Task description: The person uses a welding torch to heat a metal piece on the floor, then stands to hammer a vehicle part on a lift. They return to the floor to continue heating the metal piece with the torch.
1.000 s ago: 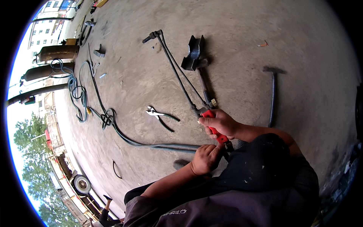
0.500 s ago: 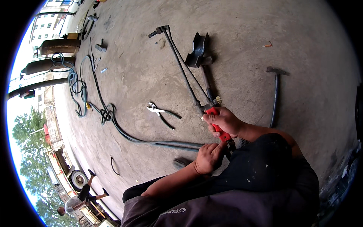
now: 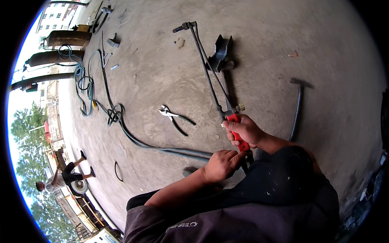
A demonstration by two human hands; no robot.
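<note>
A cutting torch with a red handle point(image 3: 243, 143) and long black tubes point(image 3: 206, 73) angles up to a bent head point(image 3: 186, 26). My right hand point(image 3: 247, 129) is wrapped round the handle. My left hand point(image 3: 221, 165) is closed on the torch's lower black end, where hoses point(image 3: 178, 152) come in, partly hidden by the hand. Beyond the torch lies a dark angled metal piece point(image 3: 219, 54) on a bar. White-jawed pliers point(image 3: 176, 117) lie to the left, a hammer point(image 3: 298, 109) to the right.
Coiled hoses point(image 3: 81, 83) run to gas cylinders point(image 3: 56, 56) at the left. A small metal block point(image 3: 113, 40), a loop of cord point(image 3: 117, 172) and a small orange piece point(image 3: 292, 54) lie on the concrete floor point(image 3: 304, 32). A person point(image 3: 54, 180) walks by a truck point(image 3: 87, 214) at lower left.
The torch and both hands have shifted slightly in the view, its head now further right. The other person has come further into view and moved up along the truck.
</note>
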